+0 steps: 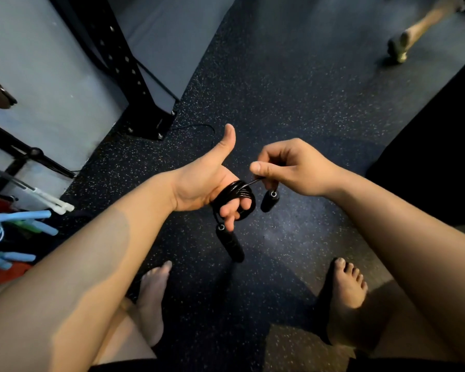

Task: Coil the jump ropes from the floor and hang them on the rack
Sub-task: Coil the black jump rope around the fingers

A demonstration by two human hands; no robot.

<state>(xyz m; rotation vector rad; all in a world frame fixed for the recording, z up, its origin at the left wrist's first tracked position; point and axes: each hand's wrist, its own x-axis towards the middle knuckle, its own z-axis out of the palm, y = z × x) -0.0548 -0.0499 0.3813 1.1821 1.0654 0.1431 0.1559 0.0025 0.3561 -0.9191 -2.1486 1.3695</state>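
Beneath the coiled rope (236, 194), left hand (199, 183) fingers (230, 214) are mostly hidden.

Dim light. A pale sheen lies on the dark speckled rubber floor (287, 229) just right of the black coiled jump rope (236, 194); far beyond the rope a walking foot (399, 47) is motion-blurred; frame edges bow.
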